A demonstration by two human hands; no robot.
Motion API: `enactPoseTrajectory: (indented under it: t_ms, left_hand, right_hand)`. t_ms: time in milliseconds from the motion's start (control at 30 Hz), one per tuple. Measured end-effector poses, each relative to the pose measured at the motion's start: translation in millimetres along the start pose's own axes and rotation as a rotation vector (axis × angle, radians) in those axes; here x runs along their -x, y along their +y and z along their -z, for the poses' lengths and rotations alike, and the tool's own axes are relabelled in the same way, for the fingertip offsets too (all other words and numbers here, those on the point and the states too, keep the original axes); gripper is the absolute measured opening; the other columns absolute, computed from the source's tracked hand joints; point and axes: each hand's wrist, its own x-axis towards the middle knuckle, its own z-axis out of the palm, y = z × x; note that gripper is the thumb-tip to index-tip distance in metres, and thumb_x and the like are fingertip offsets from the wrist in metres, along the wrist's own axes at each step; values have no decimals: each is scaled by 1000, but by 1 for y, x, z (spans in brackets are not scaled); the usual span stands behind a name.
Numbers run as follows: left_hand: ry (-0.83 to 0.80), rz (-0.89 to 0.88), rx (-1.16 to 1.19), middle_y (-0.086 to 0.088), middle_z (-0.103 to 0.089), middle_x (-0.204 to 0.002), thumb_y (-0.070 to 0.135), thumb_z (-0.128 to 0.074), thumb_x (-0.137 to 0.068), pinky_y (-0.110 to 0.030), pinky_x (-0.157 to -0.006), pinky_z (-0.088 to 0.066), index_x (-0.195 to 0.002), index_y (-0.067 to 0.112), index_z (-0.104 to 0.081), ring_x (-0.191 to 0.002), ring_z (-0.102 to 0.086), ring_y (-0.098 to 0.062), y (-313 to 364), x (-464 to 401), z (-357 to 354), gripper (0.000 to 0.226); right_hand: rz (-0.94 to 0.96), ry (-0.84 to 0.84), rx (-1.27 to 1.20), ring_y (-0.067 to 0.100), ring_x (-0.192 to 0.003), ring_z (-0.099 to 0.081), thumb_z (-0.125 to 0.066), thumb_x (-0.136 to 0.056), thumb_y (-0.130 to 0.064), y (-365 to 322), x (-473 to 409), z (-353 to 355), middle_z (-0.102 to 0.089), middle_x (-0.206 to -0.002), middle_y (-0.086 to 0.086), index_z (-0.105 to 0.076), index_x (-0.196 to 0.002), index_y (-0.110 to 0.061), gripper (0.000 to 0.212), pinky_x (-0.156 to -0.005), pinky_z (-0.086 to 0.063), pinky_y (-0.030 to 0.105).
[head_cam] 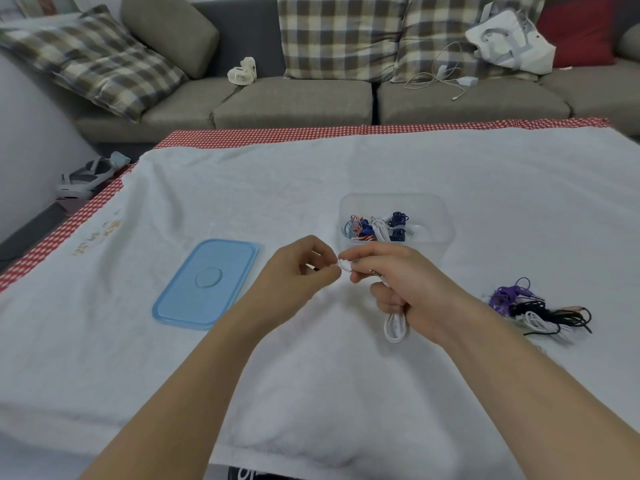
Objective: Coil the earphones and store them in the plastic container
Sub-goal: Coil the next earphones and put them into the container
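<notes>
We hold coiled white earphones (395, 326) in right hand (405, 285), fingers curled round loop; left hand (294, 271) fingers pinch its end; clear plastic container (446, 220) just beyond.

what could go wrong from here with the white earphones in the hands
1. The right hand grips the white earphones with a loop hanging below the fist; that loop may slip loose while the left hand pinches the end.
2. The clear container already holds several coiled sets, so a loose coil could snag on them.
3. The uncoiled pile lies close by the right forearm and could be dragged.
</notes>
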Motion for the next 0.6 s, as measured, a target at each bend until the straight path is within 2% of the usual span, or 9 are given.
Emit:
enactPoseTrajectory:
  t_ms: [100, 267, 400, 467, 533, 600]
  left_hand:
    - [-35, -32, -8, 6, -70, -87, 21, -74, -90, -30, -62, -44, -93, 23, -68, -65, -50, -14, -2, 4, -4, 7]
    - [-42, -69, -35, 15, -67, -80, 27, -75, -90, -26, -60, -43, -90, 27, -68, -62, -49, -7, -1, 5, -6, 7]
    - [-45, -100, -31, 10, -67, -81, 33, -76, -90, -23, -59, -41, -88, 28, -67, -63, -49, -7, 1, 6, -8, 10]
    - [-44, -109, -35, 7, -68, -84, 33, -75, -90, -24, -61, -42, -88, 28, -67, -65, -49, -8, 3, 5, -8, 10]
    - [-41, -115, -55, 5, -69, -86, 31, -75, -90, -26, -62, -43, -88, 28, -68, -65, -51, -8, 4, 5, -9, 8]
    - [-41, -116, -77, 5, -70, -88, 27, -74, -90, -26, -62, -44, -88, 28, -68, -65, -51, -7, 4, 5, -8, 6]
  right_hand:
    - [-39, -34, -22, 10, -39, -22, -57, -90, -4, -1, 4, 0, -63, -72, 2, -75, -98, -14, 21, -47, -17, 25]
    - [-43, -18, -31, 11, -39, -20, -54, -90, -2, -1, 6, 4, -65, -70, 4, -70, -98, -12, 20, -43, -17, 22]
    - [-32, -26, -42, 10, -38, -21, -60, -87, -4, -2, 8, 6, -69, -81, 7, -71, -99, -8, 17, -43, -18, 22]
    - [-9, -36, -16, 10, -39, -22, -68, -83, -4, -1, 8, 7, -63, -87, 10, -72, -98, -8, 16, -43, -19, 23]
    - [30, -40, 11, 10, -40, -23, -74, -82, -7, 1, 8, 7, -56, -87, 11, -72, -95, -9, 13, -42, -19, 23]
    - [69, -20, 36, 11, -41, -23, -76, -83, -12, 2, 8, 7, -59, -83, 11, -71, -92, -5, 12, -42, -19, 23]
